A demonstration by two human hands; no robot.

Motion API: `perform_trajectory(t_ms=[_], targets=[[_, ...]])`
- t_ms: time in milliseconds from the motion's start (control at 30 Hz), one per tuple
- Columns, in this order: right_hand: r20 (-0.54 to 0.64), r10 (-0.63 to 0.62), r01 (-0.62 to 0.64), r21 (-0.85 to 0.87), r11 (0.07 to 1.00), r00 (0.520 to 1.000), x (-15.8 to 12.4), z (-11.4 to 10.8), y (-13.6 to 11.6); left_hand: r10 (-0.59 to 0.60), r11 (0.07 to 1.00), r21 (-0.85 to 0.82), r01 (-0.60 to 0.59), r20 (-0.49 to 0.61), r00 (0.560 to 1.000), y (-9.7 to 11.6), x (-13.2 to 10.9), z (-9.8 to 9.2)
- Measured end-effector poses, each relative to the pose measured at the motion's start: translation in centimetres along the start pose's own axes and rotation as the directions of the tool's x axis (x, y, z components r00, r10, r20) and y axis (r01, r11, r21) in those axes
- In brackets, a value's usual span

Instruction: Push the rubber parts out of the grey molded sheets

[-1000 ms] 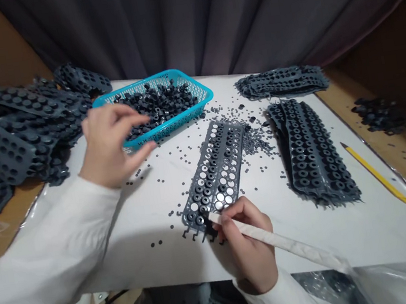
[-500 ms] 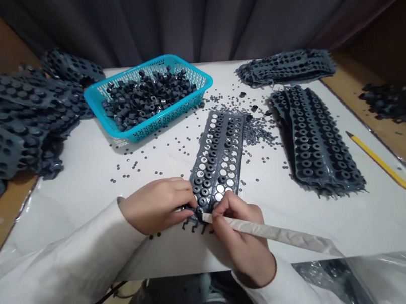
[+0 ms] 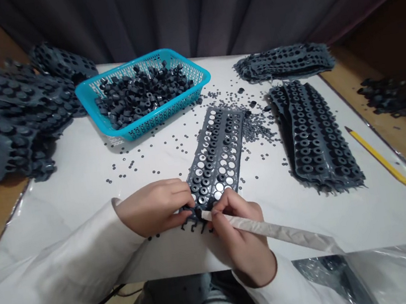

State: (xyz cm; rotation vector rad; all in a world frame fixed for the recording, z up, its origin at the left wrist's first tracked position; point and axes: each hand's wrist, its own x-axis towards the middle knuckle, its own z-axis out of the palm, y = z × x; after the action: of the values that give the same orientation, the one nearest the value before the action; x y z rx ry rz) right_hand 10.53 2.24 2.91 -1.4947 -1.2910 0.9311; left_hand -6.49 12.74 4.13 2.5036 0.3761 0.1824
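Note:
A dark grey rubber sheet (image 3: 215,156) with rows of ring-shaped parts and round holes lies on the white table, slanting away from me. At its near left corner, my left hand (image 3: 157,205) is closed, fingertips pinching the sheet's edge. My right hand (image 3: 243,232) grips a long stick wrapped in whitish tape or paper (image 3: 287,233) like a pen. The stick's dark tip meets the near end of the sheet, right beside my left fingertips. My fingers partly cover that end, where thin rubber strands poke out.
Behind stands a blue plastic basket (image 3: 134,130) of small dark cylinders. Small dark discs (image 3: 256,126) are scattered beyond the sheet. To the right lie stacked rubber sheets (image 3: 313,140), another pile (image 3: 285,62) and a yellow pencil (image 3: 379,156). A heap of sheets (image 3: 10,114) covers the left side.
The view has shifted slightly, so the basket and heap appear a little higher and further left. Both hands keep nearly the same hold, the stick's tip still at the sheet's near end.

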Motion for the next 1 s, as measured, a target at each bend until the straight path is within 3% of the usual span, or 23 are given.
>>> perform_trajectory(t_ms=[333, 500, 700, 1000], targets=[[0.019, -0.007, 0.007, 0.003, 1.000, 1.000, -0.11, 0.14, 0.25, 0.020, 0.989, 0.146, -0.019, -0.004, 1.000, 0.23, 0.17, -0.04], [0.000, -0.010, 0.010, 0.006, 1.000, 1.000, -0.11, 0.14, 0.31, 0.006, 0.970, 0.244, -0.017, 0.046, 0.999, 0.65, 0.23, -0.02], [-0.021, -0.009, 0.009, -0.016, 1.000, 1.000, -0.11, 0.31, 0.48, 0.061, 0.928, 0.366, -0.071, 0.039, 0.997, 0.76, 0.33, 0.40], [-0.026, 0.002, -0.004, -0.040, 0.999, 1.000, -0.23, 0.20, 0.00, 0.114, 0.930, 0.353, -0.104, -0.008, 0.993, 0.21, 0.23, 0.84]])
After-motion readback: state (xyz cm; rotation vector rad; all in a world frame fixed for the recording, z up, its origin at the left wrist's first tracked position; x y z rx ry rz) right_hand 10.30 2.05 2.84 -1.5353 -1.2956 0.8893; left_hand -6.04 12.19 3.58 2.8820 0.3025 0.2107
